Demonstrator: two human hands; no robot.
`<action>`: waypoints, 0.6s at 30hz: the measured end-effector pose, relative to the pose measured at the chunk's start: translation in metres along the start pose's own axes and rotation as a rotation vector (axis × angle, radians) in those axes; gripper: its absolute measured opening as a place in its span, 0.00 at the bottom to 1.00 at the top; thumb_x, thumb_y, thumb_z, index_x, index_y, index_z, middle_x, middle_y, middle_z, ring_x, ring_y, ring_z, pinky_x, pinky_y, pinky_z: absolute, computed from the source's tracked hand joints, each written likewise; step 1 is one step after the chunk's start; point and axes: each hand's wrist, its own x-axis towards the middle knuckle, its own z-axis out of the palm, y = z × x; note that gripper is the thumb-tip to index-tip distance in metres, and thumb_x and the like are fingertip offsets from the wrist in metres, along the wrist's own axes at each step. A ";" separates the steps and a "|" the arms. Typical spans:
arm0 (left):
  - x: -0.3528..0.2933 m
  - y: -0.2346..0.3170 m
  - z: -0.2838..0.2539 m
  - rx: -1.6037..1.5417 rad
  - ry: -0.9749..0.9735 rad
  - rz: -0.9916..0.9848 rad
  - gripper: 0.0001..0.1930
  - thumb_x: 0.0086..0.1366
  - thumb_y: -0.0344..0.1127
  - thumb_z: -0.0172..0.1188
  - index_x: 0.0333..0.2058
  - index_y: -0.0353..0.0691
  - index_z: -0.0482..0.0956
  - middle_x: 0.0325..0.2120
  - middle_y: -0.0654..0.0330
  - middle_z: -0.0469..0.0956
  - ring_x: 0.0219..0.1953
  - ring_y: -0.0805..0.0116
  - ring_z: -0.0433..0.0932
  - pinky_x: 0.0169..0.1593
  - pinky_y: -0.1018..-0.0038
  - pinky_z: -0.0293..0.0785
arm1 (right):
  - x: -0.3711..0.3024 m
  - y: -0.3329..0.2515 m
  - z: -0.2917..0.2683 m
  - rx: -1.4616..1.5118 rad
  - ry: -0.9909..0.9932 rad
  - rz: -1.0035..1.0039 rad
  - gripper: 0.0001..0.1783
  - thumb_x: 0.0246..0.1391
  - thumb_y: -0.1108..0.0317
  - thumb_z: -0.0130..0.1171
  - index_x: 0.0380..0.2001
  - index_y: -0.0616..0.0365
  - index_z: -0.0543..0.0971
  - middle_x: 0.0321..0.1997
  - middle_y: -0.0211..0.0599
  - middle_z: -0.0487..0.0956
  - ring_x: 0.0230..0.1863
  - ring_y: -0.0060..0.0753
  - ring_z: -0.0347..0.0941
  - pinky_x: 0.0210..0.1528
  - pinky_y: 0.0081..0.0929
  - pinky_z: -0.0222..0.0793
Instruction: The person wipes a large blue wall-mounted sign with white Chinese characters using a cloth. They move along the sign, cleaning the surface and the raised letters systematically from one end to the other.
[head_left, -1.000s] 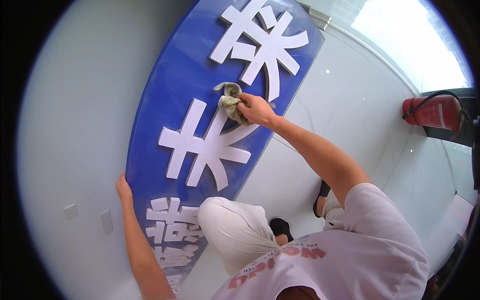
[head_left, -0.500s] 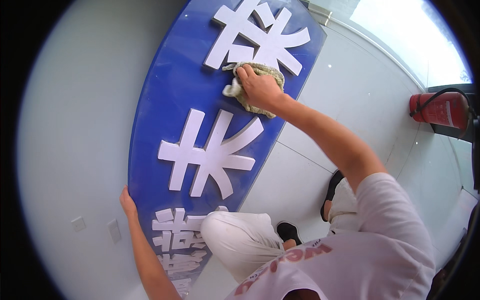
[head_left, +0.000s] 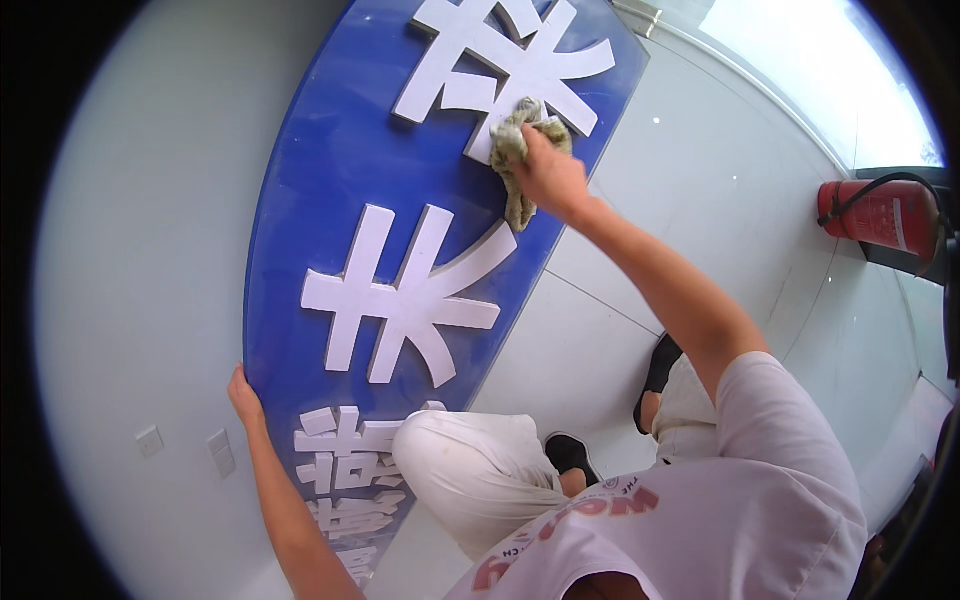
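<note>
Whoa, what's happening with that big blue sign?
A person has a crumpled cloth in the right hand, over the lower part of the upper large white character on the blue sign. The left hand is at the sign's left edge. One knee partly hides the smaller characters below. A red fire extinguisher is off to the right.

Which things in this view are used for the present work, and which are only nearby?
In use:
cloth, in the right hand
blue sign with raised white characters, left hand at its edge

Only nearby:
red fire extinguisher
two wall plates
</note>
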 end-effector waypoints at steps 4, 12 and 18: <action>0.006 0.008 0.004 -0.030 -0.017 -0.035 0.24 0.71 0.44 0.46 0.30 0.25 0.76 0.26 0.58 0.78 0.30 0.68 0.72 0.40 0.69 0.69 | -0.023 0.017 0.033 -0.079 -0.038 -0.059 0.34 0.55 0.68 0.51 0.64 0.61 0.54 0.66 0.51 0.65 0.40 0.60 0.78 0.38 0.50 0.76; 0.017 -0.027 -0.004 0.044 -0.050 0.015 0.24 0.70 0.45 0.46 0.36 0.23 0.78 0.29 0.51 0.81 0.34 0.63 0.76 0.43 0.67 0.70 | -0.071 0.025 0.034 0.150 -0.271 0.036 0.27 0.56 0.68 0.50 0.59 0.58 0.62 0.48 0.47 0.77 0.31 0.49 0.79 0.30 0.43 0.75; 0.007 -0.011 -0.002 0.067 0.001 0.038 0.23 0.70 0.45 0.46 0.33 0.25 0.78 0.27 0.51 0.80 0.32 0.64 0.75 0.42 0.67 0.69 | -0.003 -0.016 -0.037 0.640 -0.037 0.108 0.20 0.60 0.63 0.53 0.54 0.55 0.67 0.26 0.40 0.77 0.22 0.31 0.75 0.24 0.28 0.68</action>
